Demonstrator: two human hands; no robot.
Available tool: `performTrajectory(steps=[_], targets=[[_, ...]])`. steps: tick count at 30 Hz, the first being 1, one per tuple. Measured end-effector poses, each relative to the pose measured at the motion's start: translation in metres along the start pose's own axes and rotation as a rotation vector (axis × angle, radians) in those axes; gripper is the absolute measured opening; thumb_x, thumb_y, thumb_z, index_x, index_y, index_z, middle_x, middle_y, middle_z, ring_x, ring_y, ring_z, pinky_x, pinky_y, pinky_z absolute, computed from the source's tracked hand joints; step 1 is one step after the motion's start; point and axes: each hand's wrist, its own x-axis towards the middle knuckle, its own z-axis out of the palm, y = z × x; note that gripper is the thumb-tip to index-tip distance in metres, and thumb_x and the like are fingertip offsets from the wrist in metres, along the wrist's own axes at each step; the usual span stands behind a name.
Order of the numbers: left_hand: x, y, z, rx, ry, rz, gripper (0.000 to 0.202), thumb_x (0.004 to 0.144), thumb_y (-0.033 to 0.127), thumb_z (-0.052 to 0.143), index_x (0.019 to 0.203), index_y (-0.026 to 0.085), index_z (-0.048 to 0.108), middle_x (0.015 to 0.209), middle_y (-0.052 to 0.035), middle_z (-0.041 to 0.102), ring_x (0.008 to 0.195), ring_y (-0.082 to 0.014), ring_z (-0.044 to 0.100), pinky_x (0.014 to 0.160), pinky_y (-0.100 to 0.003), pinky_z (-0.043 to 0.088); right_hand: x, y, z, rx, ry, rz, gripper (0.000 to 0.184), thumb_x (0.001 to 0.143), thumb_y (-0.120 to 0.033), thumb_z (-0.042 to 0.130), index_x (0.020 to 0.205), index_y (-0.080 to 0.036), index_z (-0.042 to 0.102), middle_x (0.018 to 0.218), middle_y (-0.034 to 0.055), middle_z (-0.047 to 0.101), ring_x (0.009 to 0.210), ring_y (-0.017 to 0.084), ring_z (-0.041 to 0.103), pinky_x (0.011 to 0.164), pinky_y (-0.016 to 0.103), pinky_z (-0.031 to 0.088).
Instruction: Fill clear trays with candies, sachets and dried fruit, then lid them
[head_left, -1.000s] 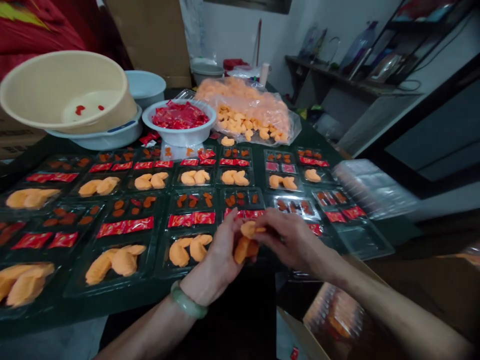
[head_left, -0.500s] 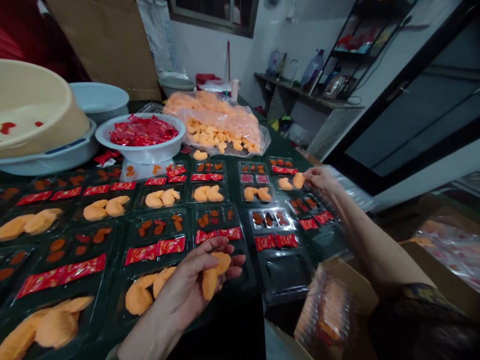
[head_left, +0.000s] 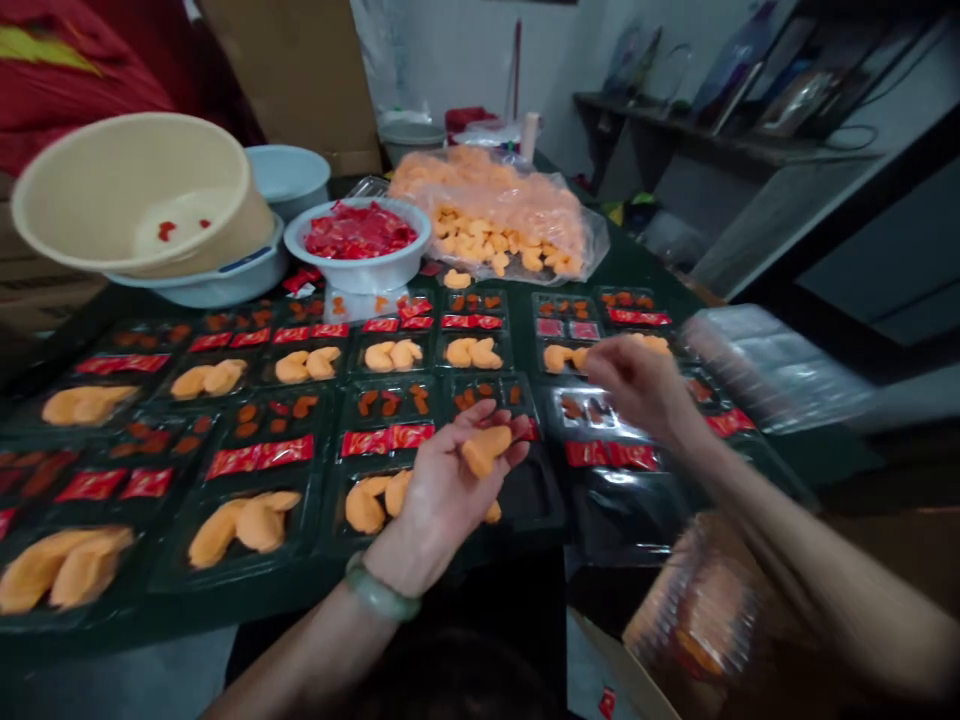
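Observation:
My left hand [head_left: 469,460], palm up with a pale green bangle at its wrist, has its fingers curled around an orange curved piece [head_left: 486,450]. Under its fingers is a clear compartment tray [head_left: 536,490], with another orange piece [head_left: 493,512] partly showing there. Above a tray with two orange pieces [head_left: 559,358], my right hand [head_left: 637,385] is blurred by motion; its fingers look bent, and what they hold, if anything, is hidden. Below it, a tray [head_left: 619,505] has red packets [head_left: 611,455], small brown-red pieces and a bare front compartment.
Rows of filled trays [head_left: 259,455] cover the dark green table. Behind them stand a white basin [head_left: 360,272] of red packets, a cream basin [head_left: 135,235] and a plastic bag [head_left: 491,180] of orange pieces. Stacked clear trays [head_left: 772,360] lie right; wrapped packs [head_left: 709,610] sit lower right.
My right hand has drawn back leftward from the far right tray, where two orange pieces now lie. The view has shifted, and my left hand still holds an orange piece.

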Motion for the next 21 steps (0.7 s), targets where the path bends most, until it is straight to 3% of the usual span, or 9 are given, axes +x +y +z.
performTrajectory(steps=[3, 6, 9, 12, 14, 17, 21], targets=[[-0.001, -0.010, -0.003, 0.051, -0.052, 0.060, 0.024, 0.070, 0.005, 0.045, 0.089, 0.014, 0.058, 0.082, -0.0073, 0.062, 0.080, -0.0181, 0.064, 0.072, -0.029, 0.050, -0.060, -0.071, 0.019, 0.122, -0.123, -0.269, 0.042, 0.078, -0.048, 0.061, 0.106, -0.019, 0.055, 0.086, 0.0059, 0.065, 0.067, 0.016, 0.060, 0.057, 0.025, 0.046], [-0.007, -0.022, -0.010, 0.212, -0.169, 0.136, 0.014, 0.075, 0.010, 0.051, 0.083, 0.013, 0.062, 0.080, -0.0048, 0.062, 0.078, -0.0128, 0.060, 0.076, -0.024, 0.046, -0.094, -0.097, 0.034, 0.137, -0.013, -0.270, 0.024, 0.085, -0.031, 0.055, 0.105, -0.018, 0.056, 0.096, 0.0076, 0.065, 0.081, 0.017, 0.062, 0.067, 0.026, 0.048], [-0.016, -0.030, -0.016, 0.296, -0.296, 0.101, 0.014, 0.079, 0.024, 0.055, 0.082, 0.013, 0.064, 0.082, -0.0040, 0.062, 0.078, -0.0130, 0.057, 0.073, -0.025, 0.046, -0.100, -0.089, 0.030, 0.320, 0.033, -0.062, 0.013, 0.088, -0.023, 0.048, 0.095, -0.017, 0.058, 0.081, 0.0041, 0.064, 0.067, 0.012, 0.059, 0.061, 0.022, 0.046], [-0.024, -0.030, -0.018, 0.539, -0.358, 0.029, 0.020, 0.076, 0.026, 0.061, 0.091, 0.014, 0.064, 0.091, -0.0048, 0.061, 0.081, -0.0155, 0.056, 0.066, -0.026, 0.046, -0.098, -0.068, 0.007, 0.460, -0.070, 0.163, 0.020, 0.089, -0.032, 0.046, 0.087, -0.016, 0.057, 0.063, -0.0010, 0.055, 0.051, 0.009, 0.047, 0.046, 0.020, 0.038], [-0.029, -0.027, -0.017, 0.750, -0.342, 0.076, 0.022, 0.073, 0.022, 0.064, 0.093, 0.015, 0.064, 0.093, -0.0049, 0.062, 0.083, -0.0160, 0.057, 0.064, -0.025, 0.044, -0.096, -0.051, -0.010, 0.454, -0.167, 0.246, 0.025, 0.088, -0.037, 0.044, 0.082, -0.016, 0.056, 0.057, -0.0029, 0.048, 0.048, 0.008, 0.041, 0.043, 0.020, 0.032], [-0.033, -0.022, -0.016, 0.878, -0.298, 0.206, 0.018, 0.072, 0.022, 0.064, 0.089, 0.015, 0.064, 0.090, -0.0041, 0.063, 0.081, -0.0155, 0.059, 0.063, -0.023, 0.043, -0.094, -0.024, -0.022, 0.330, -0.302, 0.294, 0.028, 0.086, -0.039, 0.043, 0.071, -0.017, 0.052, 0.055, -0.0035, 0.043, 0.049, 0.009, 0.038, 0.045, 0.021, 0.030], [-0.034, -0.012, -0.019, 0.890, -0.270, 0.311, 0.015, 0.072, 0.024, 0.065, 0.084, 0.015, 0.065, 0.085, -0.0044, 0.062, 0.079, -0.0159, 0.059, 0.061, -0.023, 0.044, -0.098, -0.004, -0.008, 0.021, -0.432, 0.217, 0.026, 0.085, -0.031, 0.041, 0.063, -0.019, 0.047, 0.059, 0.0000, 0.052, 0.056, 0.012, 0.047, 0.052, 0.023, 0.033]])
